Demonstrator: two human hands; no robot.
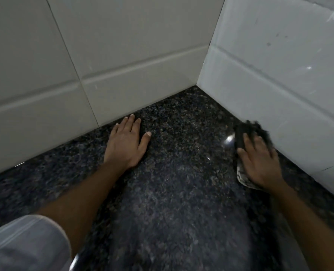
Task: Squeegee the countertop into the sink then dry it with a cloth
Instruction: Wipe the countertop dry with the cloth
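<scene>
A dark speckled granite countertop [181,173] runs into a tiled corner. My left hand [126,144] lies flat on it, fingers spread, close to the back wall, holding nothing. My right hand [260,161] presses down on a dark cloth [248,132] with a pale patterned edge, hard against the right wall. The cloth is blurred with motion, and part of it is hidden under my palm. No squeegee and no sink are in view.
White tiled walls [132,65] meet at a corner at the back right and bound the counter on two sides. A light sleeve [25,243] fills the lower left. A glossy reflection shines on the stone beside the cloth.
</scene>
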